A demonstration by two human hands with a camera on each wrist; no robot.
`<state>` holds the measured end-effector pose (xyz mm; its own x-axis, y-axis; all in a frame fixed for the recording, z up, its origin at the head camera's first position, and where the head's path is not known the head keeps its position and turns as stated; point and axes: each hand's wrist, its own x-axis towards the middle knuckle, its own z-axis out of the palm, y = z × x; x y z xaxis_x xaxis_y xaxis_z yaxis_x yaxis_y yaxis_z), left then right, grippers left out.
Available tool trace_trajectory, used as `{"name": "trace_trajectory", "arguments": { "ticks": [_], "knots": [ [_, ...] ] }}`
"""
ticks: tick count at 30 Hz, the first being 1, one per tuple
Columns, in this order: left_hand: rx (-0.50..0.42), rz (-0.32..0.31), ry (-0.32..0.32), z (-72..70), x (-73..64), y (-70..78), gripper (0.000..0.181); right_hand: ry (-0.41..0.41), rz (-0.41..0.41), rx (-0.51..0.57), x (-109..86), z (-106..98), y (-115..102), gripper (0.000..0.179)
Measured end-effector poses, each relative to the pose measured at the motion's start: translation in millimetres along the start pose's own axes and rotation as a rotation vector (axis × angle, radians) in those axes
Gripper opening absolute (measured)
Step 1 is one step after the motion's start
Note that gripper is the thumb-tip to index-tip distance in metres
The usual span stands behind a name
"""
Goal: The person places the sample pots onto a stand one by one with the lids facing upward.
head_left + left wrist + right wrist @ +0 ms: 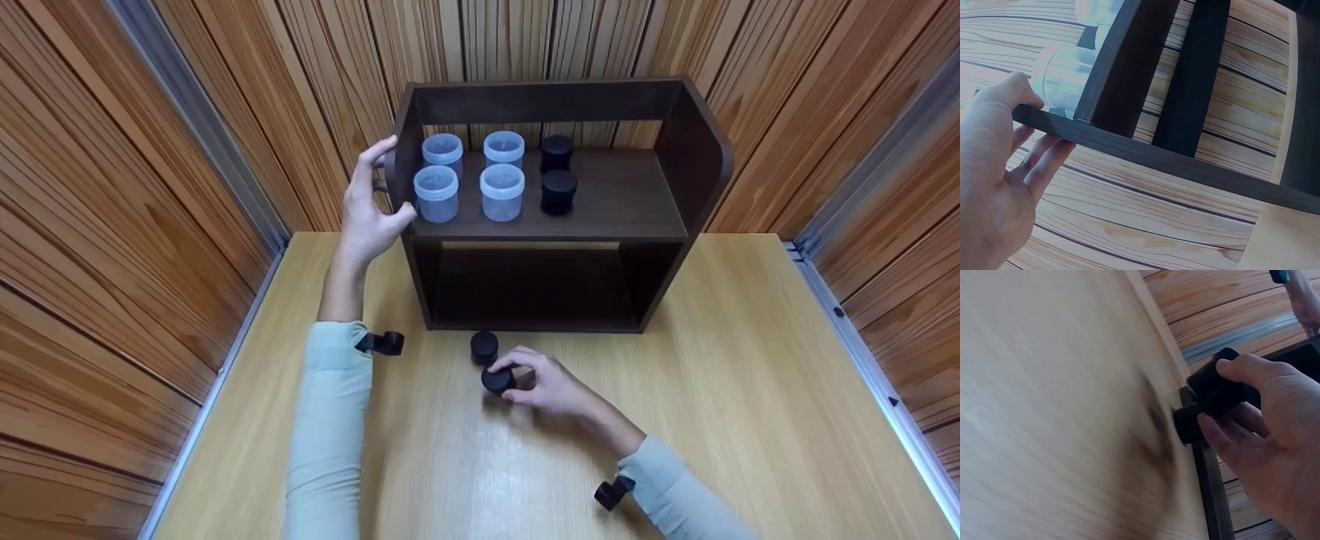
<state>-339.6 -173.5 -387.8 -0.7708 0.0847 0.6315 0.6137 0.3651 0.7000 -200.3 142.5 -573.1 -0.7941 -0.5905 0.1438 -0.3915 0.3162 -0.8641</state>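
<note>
My left hand (371,214) grips the left side panel of a dark brown two-tier shelf (547,195). In the left wrist view its thumb lies on the inner face of that panel (1129,149), with the fingers on the outer face. A small black lidded jar (496,380) is pinched between the thumb and fingers of my right hand (551,386). Seen from the right wrist, this jar is held off the tabletop. Just behind it, in front of the shelf, stands a second black jar (484,346).
On the upper tier, clear jars (501,202) stand in two columns at the left, and two black jars (558,193) stand right of them. The wooden table (750,360) is bordered by wood-panelled walls (112,187) with metal rails (217,375).
</note>
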Motion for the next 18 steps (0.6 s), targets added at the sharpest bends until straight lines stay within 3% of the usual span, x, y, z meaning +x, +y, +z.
{"name": "trace_trajectory", "arguments": {
  "ticks": [9, 18],
  "knots": [
    [-0.016, 0.011, 0.005, 0.1, 1.7, 0.2, 0.080, -0.006, 0.028, 0.091, -5.2, -17.2, -5.0, 0.040],
    [-0.005, 0.001, 0.009, -0.2, 0.3, 0.6, 0.081, 0.065, 0.002, 0.102, -12.6, -38.9, -4.9, 0.039]
  ]
}}
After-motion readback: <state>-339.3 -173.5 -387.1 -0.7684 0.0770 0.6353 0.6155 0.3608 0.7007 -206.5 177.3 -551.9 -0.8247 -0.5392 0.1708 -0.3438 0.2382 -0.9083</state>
